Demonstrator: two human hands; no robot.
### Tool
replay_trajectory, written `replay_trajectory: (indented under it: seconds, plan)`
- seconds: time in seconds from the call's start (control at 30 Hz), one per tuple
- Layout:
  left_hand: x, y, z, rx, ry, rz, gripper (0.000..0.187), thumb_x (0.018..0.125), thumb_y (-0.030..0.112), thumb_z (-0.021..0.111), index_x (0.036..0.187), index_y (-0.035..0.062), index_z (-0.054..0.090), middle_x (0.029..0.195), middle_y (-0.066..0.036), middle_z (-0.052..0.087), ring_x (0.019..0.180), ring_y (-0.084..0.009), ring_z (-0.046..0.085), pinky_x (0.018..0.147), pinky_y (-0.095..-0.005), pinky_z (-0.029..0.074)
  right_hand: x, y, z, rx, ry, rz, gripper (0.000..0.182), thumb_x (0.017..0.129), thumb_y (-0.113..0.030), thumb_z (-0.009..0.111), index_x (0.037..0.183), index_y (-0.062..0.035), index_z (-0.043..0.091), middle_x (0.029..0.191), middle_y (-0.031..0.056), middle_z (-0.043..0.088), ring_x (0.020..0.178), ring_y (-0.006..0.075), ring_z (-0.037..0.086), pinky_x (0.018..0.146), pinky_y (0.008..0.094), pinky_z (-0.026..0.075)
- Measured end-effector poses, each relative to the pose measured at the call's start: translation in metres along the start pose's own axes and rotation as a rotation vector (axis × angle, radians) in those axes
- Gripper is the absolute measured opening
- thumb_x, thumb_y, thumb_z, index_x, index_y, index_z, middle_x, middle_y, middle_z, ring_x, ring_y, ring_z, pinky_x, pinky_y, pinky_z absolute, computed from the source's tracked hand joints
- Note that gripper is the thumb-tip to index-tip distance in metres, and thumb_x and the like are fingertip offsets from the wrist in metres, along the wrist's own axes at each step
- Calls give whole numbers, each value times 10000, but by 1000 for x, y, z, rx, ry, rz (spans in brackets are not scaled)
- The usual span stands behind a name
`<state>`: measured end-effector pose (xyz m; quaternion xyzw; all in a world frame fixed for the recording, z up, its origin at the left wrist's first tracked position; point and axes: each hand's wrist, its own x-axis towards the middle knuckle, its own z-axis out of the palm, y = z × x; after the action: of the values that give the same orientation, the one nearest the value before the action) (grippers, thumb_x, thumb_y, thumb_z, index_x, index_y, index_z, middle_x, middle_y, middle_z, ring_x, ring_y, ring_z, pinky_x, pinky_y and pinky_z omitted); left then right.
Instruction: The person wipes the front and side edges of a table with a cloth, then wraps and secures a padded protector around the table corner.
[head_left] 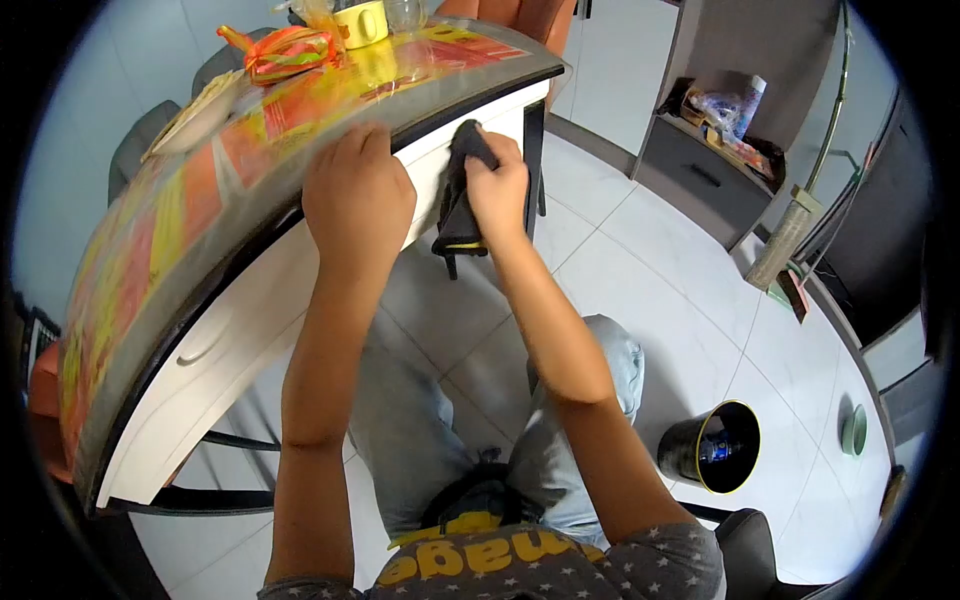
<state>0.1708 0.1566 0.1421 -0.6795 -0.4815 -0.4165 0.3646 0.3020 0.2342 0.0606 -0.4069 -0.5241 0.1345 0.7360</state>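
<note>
My right hand (497,185) grips a dark cloth with a yellow edge (458,205), which hangs down from the fingers in front of the white drawer front (425,190). Over the dark front edge of the table (250,235) is my left hand (360,200), slightly blurred, its fingers curled together. The fingertips of that hand are hidden, so I cannot see what they hold, if anything. A recessed pull (203,345) shows on the white front further left.
On the patterned tabletop are a plate (200,115), an orange plastic bag (290,55), a yellow mug (362,25) and a glass jar (405,14). A black bin (690,450) and a green bowl (853,430) are on the tiled floor. A grey cabinet (700,175) and brooms (790,235) stand right.
</note>
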Motion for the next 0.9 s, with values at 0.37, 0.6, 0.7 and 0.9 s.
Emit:
replay_trajectory:
  seconds: [0.37, 0.6, 0.7, 0.9]
  plan:
    - [-1, -4, -3, -31, -15, 12, 242, 738, 44, 536, 949, 9, 647, 964, -146, 651, 876, -319, 617, 795, -399, 488, -4, -3, 2, 83, -14, 26, 349, 681, 43, 549, 1018, 45, 638, 1018, 189, 606, 961, 324, 585, 892, 315, 433]
    - [-1, -1, 0, -25, -7, 2, 254, 731, 39, 537, 957, 6, 648, 996, -142, 647, 889, -319, 618, 805, -396, 488, -11, -5, 6, 102, -8, 43, 336, 679, 41, 550, 1004, 49, 638, 1020, 194, 607, 962, 326, 585, 892, 326, 438]
    - [-1, -2, -2, -12, -25, 9, 255, 734, 45, 536, 960, 7, 649, 992, -139, 649, 889, -318, 618, 806, -396, 488, -3, -7, 4, 64, 40, 55, 342, 686, 25, 549, 1016, 42, 639, 1022, 190, 607, 961, 321, 588, 891, 324, 438]
    - [0, -1, 0, -29, 23, 18, 254, 733, 46, 537, 958, 10, 649, 969, -141, 651, 872, -317, 620, 790, -398, 492, -11, -5, 7, 62, 25, 13, 331, 677, 49, 544, 995, 59, 633, 1018, 193, 603, 957, 327, 586, 886, 336, 440]
